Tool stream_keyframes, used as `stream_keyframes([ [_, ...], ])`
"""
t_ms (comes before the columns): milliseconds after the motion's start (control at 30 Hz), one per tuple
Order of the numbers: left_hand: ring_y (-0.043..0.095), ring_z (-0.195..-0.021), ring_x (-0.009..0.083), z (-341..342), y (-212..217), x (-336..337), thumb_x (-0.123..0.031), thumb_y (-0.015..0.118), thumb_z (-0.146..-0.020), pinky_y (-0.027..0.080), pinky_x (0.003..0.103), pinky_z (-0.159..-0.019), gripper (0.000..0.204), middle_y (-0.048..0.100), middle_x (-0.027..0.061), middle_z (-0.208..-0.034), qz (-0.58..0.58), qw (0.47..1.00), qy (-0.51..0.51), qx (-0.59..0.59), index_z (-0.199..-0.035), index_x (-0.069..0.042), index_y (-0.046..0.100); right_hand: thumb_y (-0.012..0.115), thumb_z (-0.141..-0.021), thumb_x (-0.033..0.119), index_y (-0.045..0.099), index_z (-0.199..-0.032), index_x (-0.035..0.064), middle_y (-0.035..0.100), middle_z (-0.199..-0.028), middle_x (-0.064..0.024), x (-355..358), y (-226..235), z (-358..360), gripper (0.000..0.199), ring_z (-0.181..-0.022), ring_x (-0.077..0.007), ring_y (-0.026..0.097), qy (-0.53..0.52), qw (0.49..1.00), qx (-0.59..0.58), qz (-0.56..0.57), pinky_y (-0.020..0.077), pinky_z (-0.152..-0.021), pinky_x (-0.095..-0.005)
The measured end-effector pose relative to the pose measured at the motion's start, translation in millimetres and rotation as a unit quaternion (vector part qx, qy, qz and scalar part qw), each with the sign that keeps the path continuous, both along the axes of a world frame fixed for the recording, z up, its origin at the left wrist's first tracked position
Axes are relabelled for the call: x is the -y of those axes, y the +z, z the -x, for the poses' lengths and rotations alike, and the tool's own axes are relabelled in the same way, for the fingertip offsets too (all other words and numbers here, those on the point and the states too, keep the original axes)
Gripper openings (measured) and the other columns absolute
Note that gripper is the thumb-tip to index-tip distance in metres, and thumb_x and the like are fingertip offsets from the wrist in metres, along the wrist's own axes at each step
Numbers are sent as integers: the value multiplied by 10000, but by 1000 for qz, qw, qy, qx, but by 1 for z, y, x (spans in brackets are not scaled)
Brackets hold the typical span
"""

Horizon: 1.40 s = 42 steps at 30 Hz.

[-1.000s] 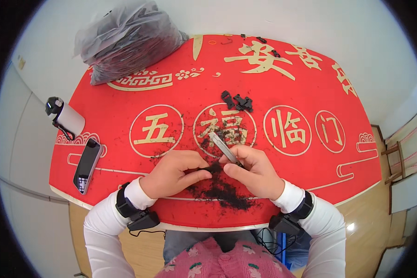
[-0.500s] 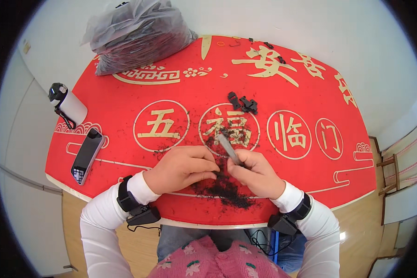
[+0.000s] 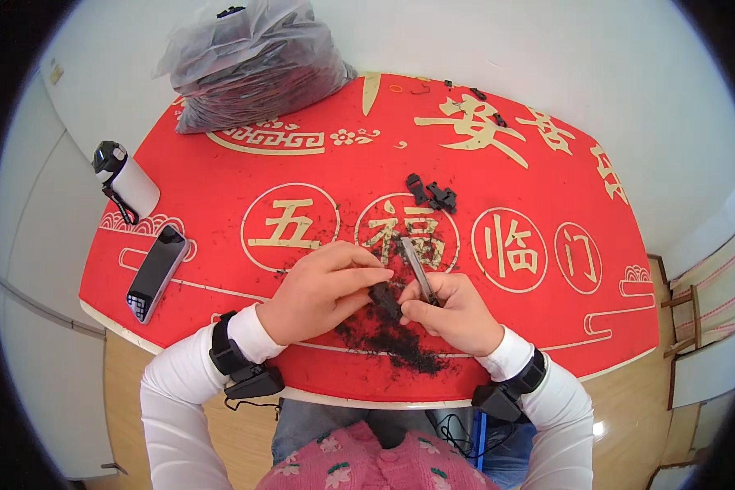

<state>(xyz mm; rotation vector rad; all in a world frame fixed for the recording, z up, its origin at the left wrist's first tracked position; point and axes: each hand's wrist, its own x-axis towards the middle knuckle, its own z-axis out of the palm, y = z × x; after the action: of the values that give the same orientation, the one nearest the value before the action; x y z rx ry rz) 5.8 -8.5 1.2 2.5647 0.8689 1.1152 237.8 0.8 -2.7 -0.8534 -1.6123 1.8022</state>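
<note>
Between the fingers of my left hand is a small black plastic piece, which looks like part of a buckle. My right hand grips a slim grey metal tool, seemingly a craft knife, its upper end pointing away from me. The right fingertips come close to the black piece; whether they touch it I cannot tell. Dark shavings lie in a heap under and in front of both hands. Beyond the hands, several black plastic buckle parts sit in a small cluster.
The red patterned table has a phone and a white bottle with a black lid at its left. A bulging translucent bag stands at the far left. Small black bits lie along the far edge.
The black piece, mostly hidden before, now shows between my hands. The grey tool has swung more upright in my right hand. My left fingers have risen slightly.
</note>
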Motion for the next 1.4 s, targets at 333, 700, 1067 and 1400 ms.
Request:
stream_keyframes([
  [333, 604, -907, 92, -7, -1, 10, -48, 695, -857, 494, 242, -747, 247, 643, 28, -985, 481, 830, -66, 275, -1096, -11, 640, 633, -872, 59, 629, -897, 26, 644, -745, -2, 1, -9, 3, 42, -616, -27, 520, -86, 992, 6, -92, 402, -553, -192],
  [700, 626, -741, 199, -2, -8, 4, -45, 714, -788, 472, 299, -651, 140, 648, 42, -792, 131, 984, 98, 73, -919, -38, 665, 631, -895, 64, 619, -933, 1, 616, -783, 18, 2, -10, 4, 75, -743, -65, 561, -126, 985, 12, -114, 457, -666, -226],
  [1067, 566, -878, 277, 12, 11, -2, 39, 639, -621, 461, 375, -716, 280, 606, 77, -938, 4, 990, 49, -129, -886, -49, 660, 512, -972, 212, 532, -826, -6, 453, -623, -130, -18, 6, -24, 263, -578, -201, 479, -117, 891, 272, -345, 375, -543, -344],
  [1400, 570, -863, 274, 27, -8, -18, -54, 696, -723, 461, 381, -730, 242, 594, 75, -913, 58, 993, -67, -81, -963, -54, 668, 583, -924, 224, 549, -780, 1, 505, -638, -182, -13, 4, -15, 268, -566, -355, 523, -27, 850, 306, -428, 384, -512, -400],
])
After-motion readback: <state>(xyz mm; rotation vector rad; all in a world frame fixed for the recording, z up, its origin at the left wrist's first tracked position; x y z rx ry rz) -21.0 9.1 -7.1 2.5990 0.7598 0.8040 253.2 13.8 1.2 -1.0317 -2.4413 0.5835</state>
